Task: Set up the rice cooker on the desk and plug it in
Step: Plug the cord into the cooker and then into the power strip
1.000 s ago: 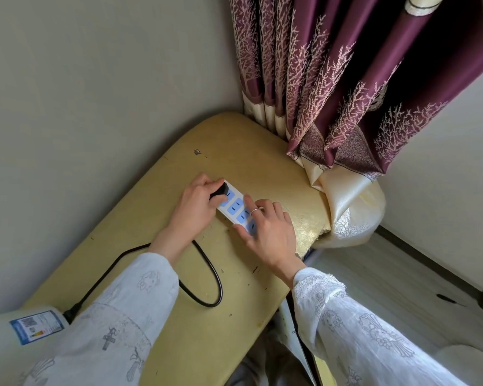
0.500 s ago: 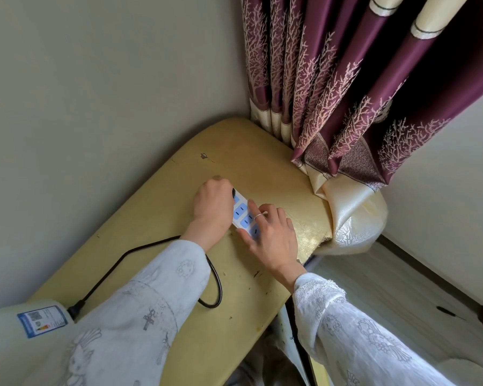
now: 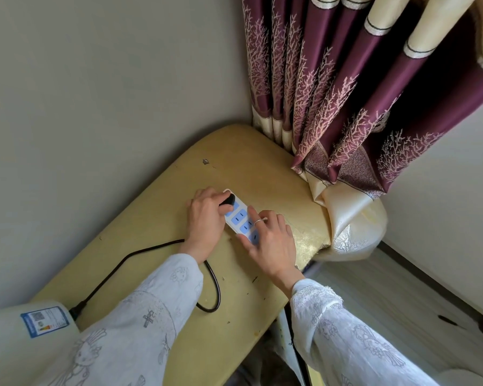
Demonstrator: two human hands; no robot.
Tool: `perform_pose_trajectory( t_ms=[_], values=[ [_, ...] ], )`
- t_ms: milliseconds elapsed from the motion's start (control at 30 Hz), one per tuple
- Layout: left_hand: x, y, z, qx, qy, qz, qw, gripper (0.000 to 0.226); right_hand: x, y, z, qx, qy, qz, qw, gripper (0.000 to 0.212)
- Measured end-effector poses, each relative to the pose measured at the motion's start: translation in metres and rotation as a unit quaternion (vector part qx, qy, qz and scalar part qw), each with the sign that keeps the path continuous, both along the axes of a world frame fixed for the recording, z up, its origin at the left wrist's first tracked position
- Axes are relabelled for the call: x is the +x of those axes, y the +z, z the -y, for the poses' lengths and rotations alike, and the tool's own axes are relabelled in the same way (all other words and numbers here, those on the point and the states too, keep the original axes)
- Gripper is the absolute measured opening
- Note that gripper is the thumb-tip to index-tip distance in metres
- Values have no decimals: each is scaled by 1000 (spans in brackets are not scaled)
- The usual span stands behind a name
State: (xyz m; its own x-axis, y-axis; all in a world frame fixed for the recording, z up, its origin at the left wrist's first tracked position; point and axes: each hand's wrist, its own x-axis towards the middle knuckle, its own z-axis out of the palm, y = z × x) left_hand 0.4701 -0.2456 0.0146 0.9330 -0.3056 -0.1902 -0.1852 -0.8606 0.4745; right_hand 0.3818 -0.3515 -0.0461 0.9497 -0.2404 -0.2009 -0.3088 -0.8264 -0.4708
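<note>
A white power strip (image 3: 241, 218) with blue sockets lies on the yellow desk (image 3: 251, 168). My left hand (image 3: 205, 218) grips the black plug (image 3: 229, 200), which sits at the strip's far end socket. My right hand (image 3: 271, 240) lies flat on the strip's near end, fingers spread, a ring on one finger. The black cord (image 3: 140, 253) runs from the plug in a loop to the white rice cooker (image 3: 17, 341), which stands at the desk's near left corner and is partly hidden by my left sleeve.
A grey wall runs along the desk's left side. Purple and cream curtains (image 3: 346, 112) hang at the far right and drape over the desk's right corner. The floor (image 3: 388, 296) lies beyond the desk's right edge.
My left hand covered the plug half a second ago; now its fingers have drawn back and the plug shows at the end socket. The right hand stays on the strip.
</note>
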Motion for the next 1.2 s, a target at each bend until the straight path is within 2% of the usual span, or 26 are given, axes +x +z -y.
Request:
perform_pose_trajectory(
  t_ms=[167, 367, 667, 867, 1200],
  values=[
    [-6, -3, -9, -61, 63, 2, 996, 31, -1, 0, 1, 7, 1, 1, 1000, 64],
    [-1, 0, 2, 28, -5, 34, 999, 28, -2, -1, 3, -10, 0, 10, 1000, 62],
    [1, 1, 9, 91, -46, 14, 995, 27, -3, 0, 0, -10, 7, 5, 1000, 62],
    [6, -4, 3, 55, -21, 10, 998, 28, 2, 1, 1, -23, 14, 17, 999, 62],
    [0, -8, -2, 109, -52, 45, 992, 29, 1, 0, 3, -30, 30, -11, 999, 65]
  ],
)
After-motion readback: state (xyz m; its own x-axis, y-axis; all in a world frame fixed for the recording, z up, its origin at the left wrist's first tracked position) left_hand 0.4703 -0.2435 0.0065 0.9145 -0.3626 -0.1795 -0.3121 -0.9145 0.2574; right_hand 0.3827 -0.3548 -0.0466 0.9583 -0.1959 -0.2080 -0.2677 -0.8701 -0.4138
